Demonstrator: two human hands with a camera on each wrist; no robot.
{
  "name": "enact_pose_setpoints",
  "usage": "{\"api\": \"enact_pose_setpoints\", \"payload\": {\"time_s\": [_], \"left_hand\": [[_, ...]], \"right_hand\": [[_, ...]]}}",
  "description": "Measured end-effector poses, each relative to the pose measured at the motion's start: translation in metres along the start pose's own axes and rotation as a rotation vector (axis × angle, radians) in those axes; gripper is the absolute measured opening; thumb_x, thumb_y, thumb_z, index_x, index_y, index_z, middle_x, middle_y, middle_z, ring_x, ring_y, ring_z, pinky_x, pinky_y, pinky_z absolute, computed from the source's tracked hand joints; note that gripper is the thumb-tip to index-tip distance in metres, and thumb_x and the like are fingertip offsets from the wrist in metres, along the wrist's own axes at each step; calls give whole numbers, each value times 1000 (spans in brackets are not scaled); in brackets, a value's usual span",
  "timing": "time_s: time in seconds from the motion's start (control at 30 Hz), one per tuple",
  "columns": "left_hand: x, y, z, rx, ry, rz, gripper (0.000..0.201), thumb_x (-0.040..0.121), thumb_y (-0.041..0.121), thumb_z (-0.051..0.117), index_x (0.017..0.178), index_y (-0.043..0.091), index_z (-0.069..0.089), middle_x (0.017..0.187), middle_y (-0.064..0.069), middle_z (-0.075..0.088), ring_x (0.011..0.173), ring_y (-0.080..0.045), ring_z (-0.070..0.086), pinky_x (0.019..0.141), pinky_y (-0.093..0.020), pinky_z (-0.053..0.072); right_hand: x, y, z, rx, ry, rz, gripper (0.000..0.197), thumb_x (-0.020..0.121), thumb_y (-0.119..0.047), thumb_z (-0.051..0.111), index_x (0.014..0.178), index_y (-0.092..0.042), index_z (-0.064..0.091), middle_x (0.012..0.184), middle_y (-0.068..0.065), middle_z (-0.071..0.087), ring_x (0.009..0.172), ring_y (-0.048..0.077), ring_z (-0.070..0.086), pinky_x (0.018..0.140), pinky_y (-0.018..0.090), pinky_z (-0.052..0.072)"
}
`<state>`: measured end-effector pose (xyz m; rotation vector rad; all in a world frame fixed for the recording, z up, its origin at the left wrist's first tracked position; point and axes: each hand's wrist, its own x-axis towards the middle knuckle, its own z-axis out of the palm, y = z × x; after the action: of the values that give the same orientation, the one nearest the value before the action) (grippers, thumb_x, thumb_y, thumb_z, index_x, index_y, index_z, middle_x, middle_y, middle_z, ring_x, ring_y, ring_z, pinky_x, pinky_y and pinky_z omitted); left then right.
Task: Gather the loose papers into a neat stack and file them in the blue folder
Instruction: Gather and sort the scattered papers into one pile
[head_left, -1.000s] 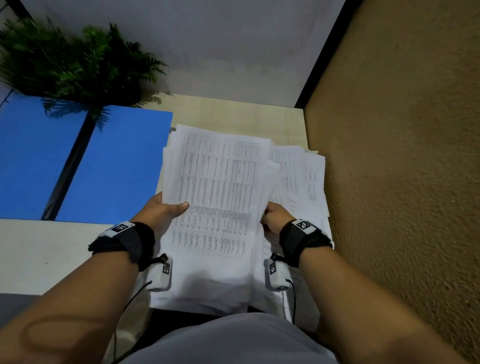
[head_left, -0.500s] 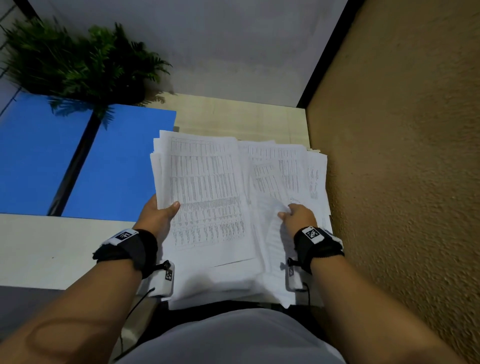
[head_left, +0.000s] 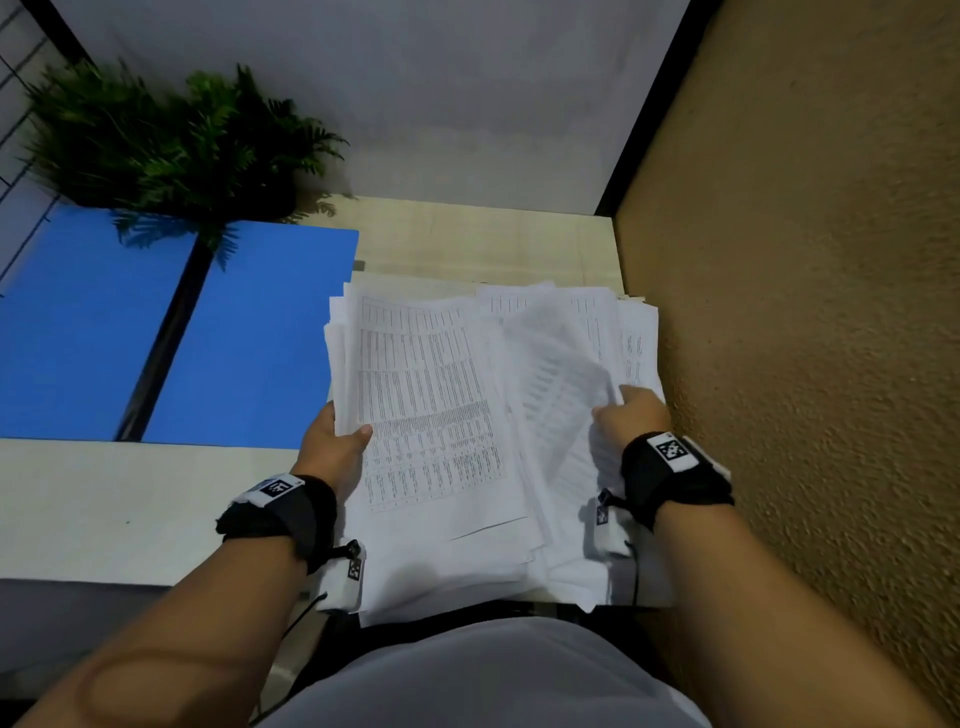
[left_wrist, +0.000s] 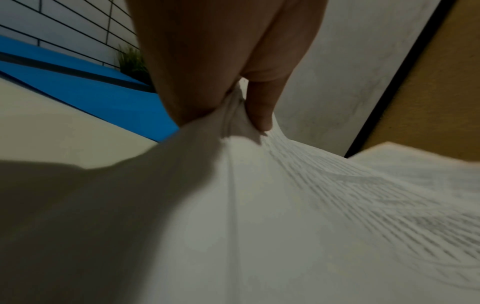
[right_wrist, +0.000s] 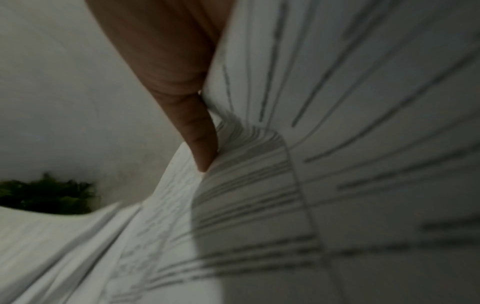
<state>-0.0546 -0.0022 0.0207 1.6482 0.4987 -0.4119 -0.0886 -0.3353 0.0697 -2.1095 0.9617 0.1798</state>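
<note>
White printed papers (head_left: 431, 410) are held over the desk's near right corner, just right of the open blue folder (head_left: 260, 332). The pile's left edge is pinched by the left hand (head_left: 335, 449), thumb on top. A curled sheet on the right side is gripped by the right hand (head_left: 631, 418). Hands are kept apart. A fern (head_left: 171, 145) is seen behind the folder.

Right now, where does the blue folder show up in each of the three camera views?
Head: the blue folder lies open at left centre, left of the papers, under the plant.
Left wrist: a blue band at left, behind the left hand.
Right wrist: not in it.
Shared landmark: the plant, upper left in head, small beside the folder in left wrist, lower left in right wrist.
</note>
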Motion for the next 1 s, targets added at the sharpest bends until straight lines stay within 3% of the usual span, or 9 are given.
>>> {"api": "enact_pose_setpoints", "payload": {"time_s": [0.13,0.23,0.4,0.5,0.57,0.67,0.73,0.87,1.0], "left_hand": [[-2,1,7,73,55,34,28,94,15,55,119,27,54,113,-2,67,103,-24,65,97,-47,51],[-5,5,13,53,54,11,37,95,17,51,132,21,49,122,-4,63,109,-25,62,101,-44,48],[-9,9,19,124,12,-12,37,100,27,43,135,14,43,132,-6,57,110,-24,57,99,-38,44],[-10,10,21,123,-25,-62,61,97,49,42,148,19,27,143,2,42,131,-21,43,107,-36,31],[-7,6,19,93,-53,-79,75,84,63,53,145,25,29,146,3,44,133,-23,46,111,-43,34],[-4,-2,17,141,-55,-16,57,86,34,69,134,25,41,127,6,56,116,-21,57,102,-41,44],[-5,-4,17,186,-35,11,55,91,16,65,139,18,39,123,5,53,111,-19,53,95,-32,42],[-7,-5,15,278,-28,22,52,91,14,63,137,10,38,121,0,54,107,-19,52,90,-30,41],[-2,-10,11,345,-72,1,64,88,10,66,142,12,32,136,-8,53,122,-28,53,104,-39,42]], "right_hand": [[-15,-42,-54,-81,303,-191,17,90,-10,54,101,-7,67,80,11,55,75,25,52,70,30,38],[-30,-67,-79,105,423,-323,19,90,-16,56,104,-8,65,84,8,61,78,22,57,70,31,44],[-44,-73,-43,435,158,-238,12,90,-8,56,101,-9,61,85,7,61,71,19,57,50,14,47],[-44,-57,6,231,30,-133,19,94,-11,53,112,-9,51,100,8,55,86,22,54,69,23,42],[-41,-41,36,110,-60,-98,20,92,-15,53,111,-10,49,103,9,55,91,25,55,76,28,41],[-37,-25,61,-164,-204,-151,35,90,-21,58,122,-8,53,112,10,61,101,29,60,82,31,48],[-33,-19,62,-207,-172,-161,26,88,-9,58,114,-8,55,100,6,60,95,25,63,77,29,50],[-27,-15,45,-53,24,-96,24,85,7,37,94,-11,50,93,8,59,80,19,53,56,18,33],[-18,-12,38,18,146,26,24,93,-7,46,115,-2,54,112,20,61,84,17,45,72,24,33]]}}
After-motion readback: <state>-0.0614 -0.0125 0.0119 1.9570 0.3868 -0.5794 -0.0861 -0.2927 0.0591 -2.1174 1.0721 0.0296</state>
